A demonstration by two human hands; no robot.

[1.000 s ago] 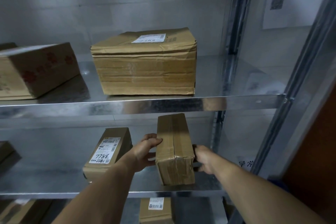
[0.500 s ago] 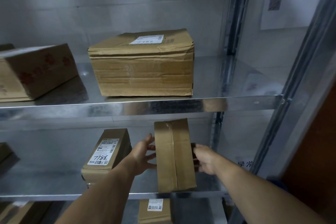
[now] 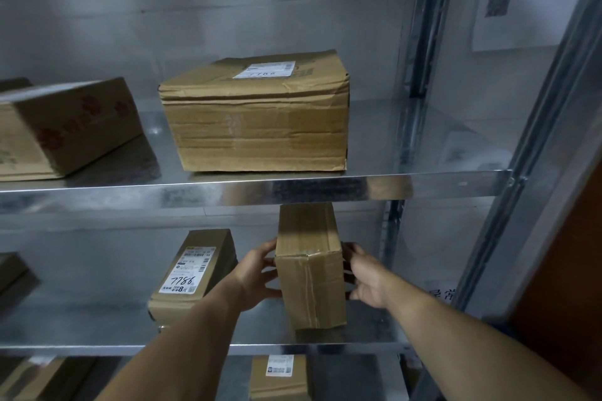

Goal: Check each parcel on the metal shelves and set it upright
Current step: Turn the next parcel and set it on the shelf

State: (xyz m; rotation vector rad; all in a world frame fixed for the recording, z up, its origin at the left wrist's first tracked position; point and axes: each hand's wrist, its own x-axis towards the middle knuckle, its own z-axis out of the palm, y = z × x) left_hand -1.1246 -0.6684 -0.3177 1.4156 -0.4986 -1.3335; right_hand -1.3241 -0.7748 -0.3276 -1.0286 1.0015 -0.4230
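Left grip (image 3: 257,277) and right grip (image 3: 366,280) clasp the small parcel (image 3: 311,290) from either side; steadying it, I'd say, upright on the shelf (image 3: 195,329).

Parcel (image 3: 309,277) top behind shelf edge (image 3: 423,185), lowest box (image 3: 280,389) cropped, label (image 3: 279,365) likely illegible

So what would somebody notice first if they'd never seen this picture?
Probably the left hand and right hand holding a tall brown cardboard parcel between them on the middle shiny metal shelf. Then the big crumpled brown cardboard box with a white label on the upper shelf, and the slim brown cardboard box marked 7786 left of the hands.
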